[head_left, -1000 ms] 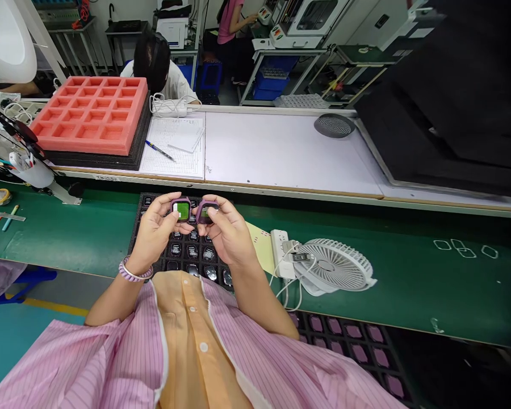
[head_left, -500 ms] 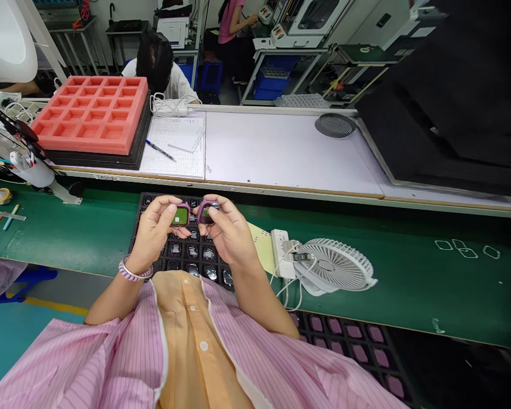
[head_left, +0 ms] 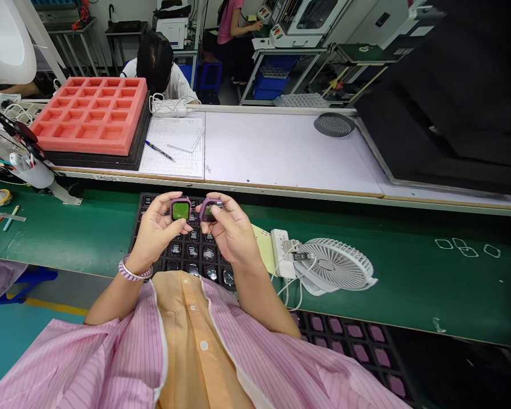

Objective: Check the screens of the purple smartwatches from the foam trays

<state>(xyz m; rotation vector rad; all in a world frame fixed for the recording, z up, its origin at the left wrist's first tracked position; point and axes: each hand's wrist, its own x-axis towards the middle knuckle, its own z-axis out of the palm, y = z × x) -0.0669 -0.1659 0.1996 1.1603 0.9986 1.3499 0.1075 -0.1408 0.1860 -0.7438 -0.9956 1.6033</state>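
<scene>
My left hand (head_left: 159,224) grips a small square smartwatch body (head_left: 180,209) by its edges. Its case is purple and its face shows a lit green screen. In my right hand (head_left: 230,227) is a second purple smartwatch body (head_left: 208,211), with the thumb lying over part of its darker face. The two pieces are held side by side, a small gap apart. Beneath them on the bench lies a black compartment tray (head_left: 136,238), holding several dark glossy pieces in its pockets. My wrists hide parts of this tray.
A white fan (head_left: 336,264) and a power strip (head_left: 281,250) with cables stand right of the tray. On the raised shelf are a pink foam tray (head_left: 89,113), a pen (head_left: 159,150) on paper and a dark round disc (head_left: 334,124). Another tray (head_left: 366,346) sits below the bench edge.
My left thumb has slid down off the watch face, so more of the green screen shows. Both watch bodies have tilted slightly, and my right hand has shifted a little to the right.
</scene>
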